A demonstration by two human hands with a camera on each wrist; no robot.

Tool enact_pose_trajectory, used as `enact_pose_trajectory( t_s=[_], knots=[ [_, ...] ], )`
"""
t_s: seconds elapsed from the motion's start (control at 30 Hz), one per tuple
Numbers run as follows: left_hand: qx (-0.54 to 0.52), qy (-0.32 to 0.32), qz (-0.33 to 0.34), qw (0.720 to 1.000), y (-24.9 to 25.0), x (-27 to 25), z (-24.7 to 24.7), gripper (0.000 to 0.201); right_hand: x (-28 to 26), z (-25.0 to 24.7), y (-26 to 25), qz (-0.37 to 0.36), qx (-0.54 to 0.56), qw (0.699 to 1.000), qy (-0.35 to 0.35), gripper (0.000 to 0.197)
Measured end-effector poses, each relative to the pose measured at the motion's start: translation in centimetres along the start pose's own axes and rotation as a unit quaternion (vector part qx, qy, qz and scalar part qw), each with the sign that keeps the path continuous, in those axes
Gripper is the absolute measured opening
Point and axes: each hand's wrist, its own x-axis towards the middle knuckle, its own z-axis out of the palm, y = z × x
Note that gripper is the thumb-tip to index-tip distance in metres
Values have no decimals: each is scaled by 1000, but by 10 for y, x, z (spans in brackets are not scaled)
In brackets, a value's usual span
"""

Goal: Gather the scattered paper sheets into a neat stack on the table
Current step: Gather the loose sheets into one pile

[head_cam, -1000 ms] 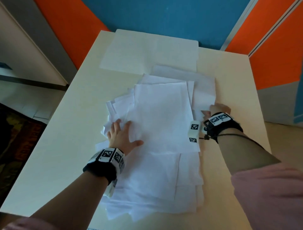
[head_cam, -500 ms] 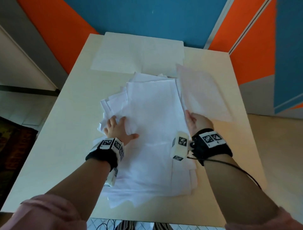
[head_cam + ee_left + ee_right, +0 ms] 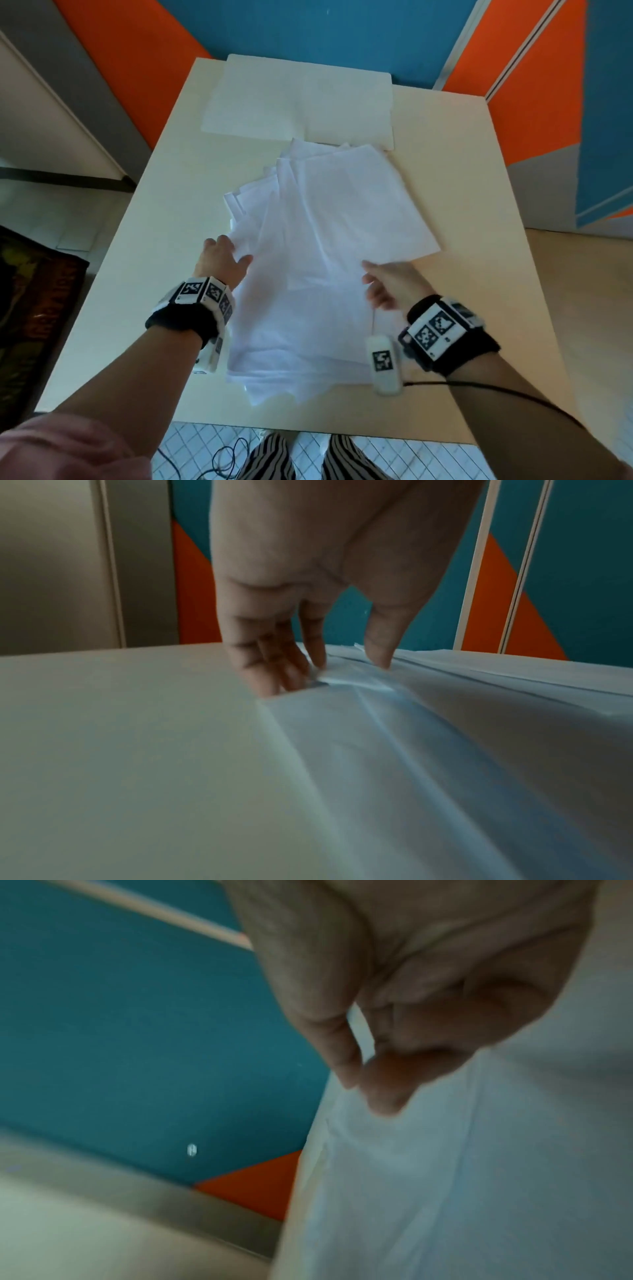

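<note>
A loose pile of white paper sheets [image 3: 291, 329] lies in the middle of the pale table [image 3: 137, 274]. My left hand [image 3: 222, 257] is at the pile's left edge. In the left wrist view its straight fingers [image 3: 270, 680] touch the table and the paper edge, with the thumb resting on the pile [image 3: 445, 750]. My right hand [image 3: 380, 287] pinches the near corner of one paper sheet [image 3: 359, 212], which lies slanted over the top of the pile. The right wrist view shows my right hand [image 3: 366, 1085] pinching that sheet [image 3: 445, 1177] between thumb and fingers.
Flat white sheets [image 3: 298, 102] lie side by side at the table's far end, against the blue and orange wall. Bare table [image 3: 479, 240] shows right of the pile. A black cable [image 3: 513, 397] runs from my right wrist. The near table edge is at my legs.
My right hand picked a sheet up from the right side and swung it over onto the pile. My left hand slid from the top of the pile to its left edge.
</note>
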Motion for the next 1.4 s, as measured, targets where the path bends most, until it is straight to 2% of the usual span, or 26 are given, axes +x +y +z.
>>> enact_pose_trajectory(
  t_s=[0.03, 0.07, 0.1, 0.13, 0.2, 0.27, 0.37, 0.47, 0.53, 0.6, 0.67, 0.73, 0.8, 0.87, 0.93, 1.03, 1.13, 1.27, 1.33, 1.4],
  knots=[
    [20, -31, 3, 999, -5, -1, -1, 50, 8, -13, -2, -67, -73, 991, 87, 28],
    [40, -55, 6, 998, -9, -3, -1, 49, 18, -24, -4, -124, -127, 968, 175, 20],
    [53, -62, 13, 997, -12, -6, 0, 47, 27, -33, -6, -156, -162, 946, 233, 12],
    [60, -47, 15, 997, -13, -9, 1, 46, 38, -39, -8, -163, -192, 933, 257, 23],
    [68, -7, 20, 997, -15, -14, 1, 47, 62, -43, -5, -120, -242, 933, 237, 56],
    [39, -11, 18, 999, -16, -14, 3, 49, 77, -42, -2, -62, -274, 932, 227, 74],
    [30, -25, 7, 999, -17, -14, 1, 52, 84, -39, 1, -37, -292, 925, 240, 79],
    [56, -45, 15, 997, -12, -14, -2, 35, 85, -44, -2, -63, -231, 944, 228, 89],
    [61, -51, 34, 996, -10, -16, 0, 26, 86, -49, -8, -49, -220, 952, 205, 84],
    [38, -37, 27, 998, -10, -17, 1, 18, 87, -51, -13, -47, -216, 961, 168, 59],
    [2, -19, -4, 1000, -13, -16, 4, 27, 84, -49, -13, -52, -225, 960, 161, 33],
    [-30, -11, -44, 999, -17, -14, 2, 32, 82, -49, -6, -42, -225, 958, 170, 22],
    [-33, -28, -72, 996, -22, -12, -1, 29, 80, -49, 4, -25, -215, 959, 182, 28],
    [1, -91, -80, 993, -22, -10, -1, 28, 78, -45, 9, -21, -209, 959, 188, 28],
    [33, -144, -78, 986, -14, -8, -2, 36, 78, -37, 11, -21, -213, 957, 194, 36],
    [75, -112, -78, 988, 2, -4, -7, 53, 77, -27, 6, -2, -269, 941, 208, 57],
    [46, -46, -95, 993, 17, -2, -12, 57, 78, -24, 3, -9, -316, 926, 208, 54],
    [-67, -59, -30, 996, 46, 2, -4, 59, 79, -15, -2, -41, -324, 927, 184, 52],
    [-84, -68, -29, 994, 53, 5, -3, 65, 79, -13, -5, -42, -317, 931, 178, 56],
    [-67, -48, -60, 995, 50, 6, -7, 74, 78, -17, -5, -35, -308, 933, 182, 63]
  ],
)
